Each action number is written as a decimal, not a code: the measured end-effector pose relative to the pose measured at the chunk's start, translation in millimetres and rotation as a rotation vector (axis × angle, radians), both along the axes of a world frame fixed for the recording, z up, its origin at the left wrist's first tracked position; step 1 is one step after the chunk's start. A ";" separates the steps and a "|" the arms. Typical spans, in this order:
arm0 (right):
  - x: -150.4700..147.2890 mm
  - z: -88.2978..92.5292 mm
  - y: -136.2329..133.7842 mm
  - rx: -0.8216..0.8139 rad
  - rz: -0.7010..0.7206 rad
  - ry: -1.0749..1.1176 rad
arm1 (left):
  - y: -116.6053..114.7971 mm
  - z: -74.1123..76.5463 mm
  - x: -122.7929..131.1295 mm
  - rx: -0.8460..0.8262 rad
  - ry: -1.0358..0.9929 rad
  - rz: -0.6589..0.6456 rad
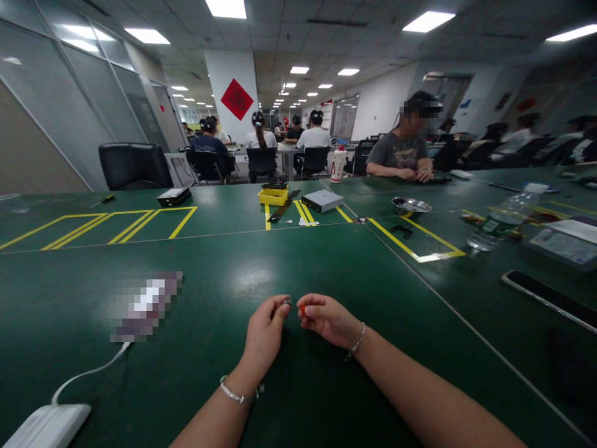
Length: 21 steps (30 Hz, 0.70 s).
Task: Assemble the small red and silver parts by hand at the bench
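Head view: left hand pinches a tiny silvery metal part, and right hand pinches a tiny red piece. The two parts sit almost together, low over the green table; finer detail is too small to tell. Bare mat ahead up to the yellow tape lines. White adapter near-left, phone well right.

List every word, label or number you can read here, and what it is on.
None reads clearly.
Red diamond sign on the pillar: dark character, too blurred.
Water bottle label: too blurred.
White flask: red print, too small.
Papers at right: too small.
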State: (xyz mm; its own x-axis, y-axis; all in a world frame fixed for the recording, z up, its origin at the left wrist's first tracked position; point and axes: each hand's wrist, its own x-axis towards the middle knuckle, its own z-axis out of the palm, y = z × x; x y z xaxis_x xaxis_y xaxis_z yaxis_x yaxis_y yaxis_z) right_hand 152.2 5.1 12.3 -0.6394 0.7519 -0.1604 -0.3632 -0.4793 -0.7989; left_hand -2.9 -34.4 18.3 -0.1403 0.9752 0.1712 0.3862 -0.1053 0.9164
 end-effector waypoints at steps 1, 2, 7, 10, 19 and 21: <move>0.0 0.2 -0.1 0.002 0.006 -0.006 | 0.2 -0.7 -0.2 0.005 0.006 -0.003; -0.1 0.4 0.0 0.004 0.010 -0.010 | 0.2 -1.5 -0.4 0.011 0.011 -0.007; -0.2 -0.6 1.0 -0.001 -0.004 -0.001 | -2.5 -0.8 -0.3 0.035 0.029 -0.062; -0.4 -1.5 1.3 -0.003 -0.028 0.004 | -4.0 2.5 0.1 0.025 0.045 -0.080; -1.5 -0.3 2.0 -0.017 -0.026 0.024 | -1.3 -0.6 2.0 -0.025 -0.018 -0.063; -0.8 -1.0 2.1 -0.007 -0.020 0.029 | -1.1 -2.0 2.2 -0.019 -0.007 -0.047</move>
State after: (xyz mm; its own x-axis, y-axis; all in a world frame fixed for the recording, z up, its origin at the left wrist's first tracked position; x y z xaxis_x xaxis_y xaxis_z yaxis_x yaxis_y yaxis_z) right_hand 151.4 7.3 11.3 -0.6289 0.7634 -0.1476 -0.3956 -0.4776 -0.7845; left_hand -0.7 -35.5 16.3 -0.0955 0.9837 0.1521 0.3745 -0.1061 0.9211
